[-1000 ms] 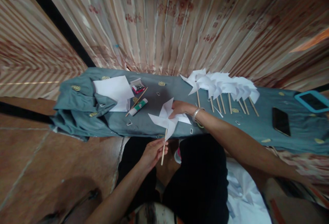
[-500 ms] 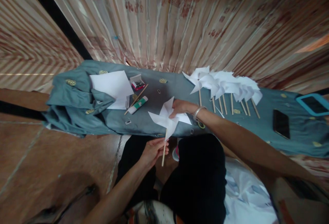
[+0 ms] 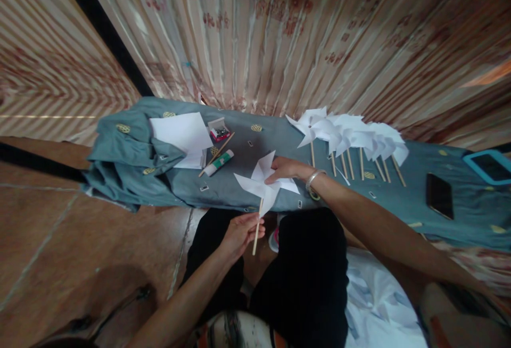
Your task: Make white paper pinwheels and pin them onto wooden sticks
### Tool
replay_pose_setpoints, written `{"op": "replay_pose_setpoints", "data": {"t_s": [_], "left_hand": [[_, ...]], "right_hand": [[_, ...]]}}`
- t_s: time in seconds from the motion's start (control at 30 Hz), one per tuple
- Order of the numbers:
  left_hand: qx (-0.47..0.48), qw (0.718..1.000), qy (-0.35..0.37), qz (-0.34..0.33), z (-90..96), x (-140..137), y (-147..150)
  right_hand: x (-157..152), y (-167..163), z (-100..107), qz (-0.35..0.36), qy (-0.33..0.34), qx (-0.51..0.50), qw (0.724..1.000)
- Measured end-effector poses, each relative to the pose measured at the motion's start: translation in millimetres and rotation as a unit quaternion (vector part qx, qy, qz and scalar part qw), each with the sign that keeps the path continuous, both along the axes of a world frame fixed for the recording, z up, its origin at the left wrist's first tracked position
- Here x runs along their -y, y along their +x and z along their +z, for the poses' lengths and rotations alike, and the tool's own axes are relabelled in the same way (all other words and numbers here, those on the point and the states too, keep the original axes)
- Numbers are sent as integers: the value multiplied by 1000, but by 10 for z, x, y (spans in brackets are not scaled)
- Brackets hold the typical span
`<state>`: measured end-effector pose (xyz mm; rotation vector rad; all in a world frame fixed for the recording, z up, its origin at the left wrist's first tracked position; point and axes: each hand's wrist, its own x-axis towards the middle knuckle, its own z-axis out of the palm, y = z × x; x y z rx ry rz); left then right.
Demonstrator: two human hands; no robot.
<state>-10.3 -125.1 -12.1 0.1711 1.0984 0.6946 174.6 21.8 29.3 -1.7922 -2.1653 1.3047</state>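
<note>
A white paper pinwheel on a thin wooden stick is held over the front edge of the cloth-covered table. My left hand pinches the stick below the paper blades, and the stick's lower end pokes out beneath the fingers. My right hand grips the pinwheel at its right-hand blade, with the thumb near the centre; part of that blade is hidden by the fingers. To the left of the pinwheel lie a green and white glue stick, a loose wooden stick and a small open box of pins.
White paper sheets lie at the left on the grey-green tablecloth. Several finished pinwheels overlap in a row at the right. Beyond them are a dark phone and a blue-framed device. A white bag sits below the table.
The view has shifted slightly, so the table's left side appears a little further right. Both hands keep their hold on the pinwheel, with hardly any movement.
</note>
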Motion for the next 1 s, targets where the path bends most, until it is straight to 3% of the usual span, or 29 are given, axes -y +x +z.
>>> {"op": "replay_pose_setpoints", "data": {"t_s": [0.17, 0.5, 0.83, 1.0], "left_hand": [[-6, 1000, -11, 2, 14, -6, 5], [1, 1000, -2, -16, -26, -12, -19], [11, 999, -7, -33, -14, -16, -13], [25, 999, -12, -42, -5, -24, -15]], "right_hand": [[-27, -45, 62, 44, -27, 103, 993], [-128, -108, 94, 121, -32, 194, 973], [-163, -139, 133, 144, -38, 238, 960], [-159, -125, 121, 137, -45, 215, 966]]}}
